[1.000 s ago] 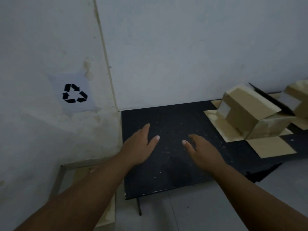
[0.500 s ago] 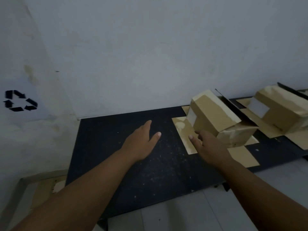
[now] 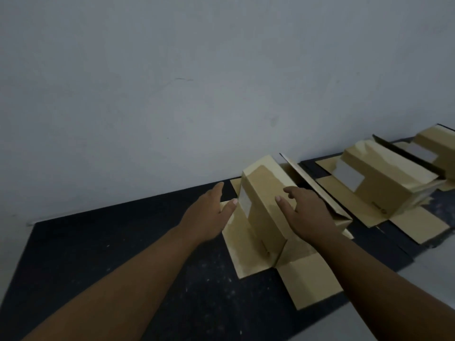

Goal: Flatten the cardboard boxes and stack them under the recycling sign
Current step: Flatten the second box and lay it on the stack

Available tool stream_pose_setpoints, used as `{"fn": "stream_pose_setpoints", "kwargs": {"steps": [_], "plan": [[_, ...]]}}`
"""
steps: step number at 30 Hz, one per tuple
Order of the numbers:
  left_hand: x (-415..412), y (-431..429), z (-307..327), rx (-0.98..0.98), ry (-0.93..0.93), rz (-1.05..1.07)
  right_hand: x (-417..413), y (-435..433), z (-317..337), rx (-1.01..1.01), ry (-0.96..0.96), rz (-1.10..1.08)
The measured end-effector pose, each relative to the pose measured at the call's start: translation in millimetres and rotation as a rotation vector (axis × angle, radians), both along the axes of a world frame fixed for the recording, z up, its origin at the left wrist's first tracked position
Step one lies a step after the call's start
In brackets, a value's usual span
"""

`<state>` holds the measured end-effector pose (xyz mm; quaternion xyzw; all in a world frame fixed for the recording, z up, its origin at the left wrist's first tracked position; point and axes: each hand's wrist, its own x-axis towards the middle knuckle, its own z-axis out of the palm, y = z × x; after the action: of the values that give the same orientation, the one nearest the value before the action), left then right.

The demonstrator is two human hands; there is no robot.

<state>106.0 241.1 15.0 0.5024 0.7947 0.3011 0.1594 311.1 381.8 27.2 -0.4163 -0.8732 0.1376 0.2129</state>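
Three brown cardboard boxes stand in a row on a black table point(image 3: 103, 262) against the wall. The nearest box point(image 3: 264, 205) stands upside down with its flaps spread flat on the table. My left hand point(image 3: 209, 215) is at the box's left side, fingers straight, thumb at its grey tape. My right hand point(image 3: 305, 212) lies over the box's top right part with fingers spread and relaxed. A second box point(image 3: 384, 178) stands to the right, and a third box point(image 3: 435, 146) shows at the frame's right edge. The recycling sign is out of view.
A grey wall point(image 3: 197, 82) rises straight behind the table. Pale floor point(image 3: 428, 279) shows past the table's front edge at the lower right. The left half of the black table carries only pale specks.
My view has swung right, so the recycling sign has left the frame. Both hands have moved right from the bare table onto the nearest box.
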Motion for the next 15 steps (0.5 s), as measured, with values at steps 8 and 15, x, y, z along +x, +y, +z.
{"fn": "stream_pose_setpoints", "kwargs": {"steps": [8, 15], "plan": [[24, 83, -5, 0.08, -0.069, -0.094, 18, 105, -5, 0.065, -0.052, -0.004], [65, 159, -21, 0.019, -0.011, -0.05, 42, 193, -29, -0.049, -0.091, 0.211]]}}
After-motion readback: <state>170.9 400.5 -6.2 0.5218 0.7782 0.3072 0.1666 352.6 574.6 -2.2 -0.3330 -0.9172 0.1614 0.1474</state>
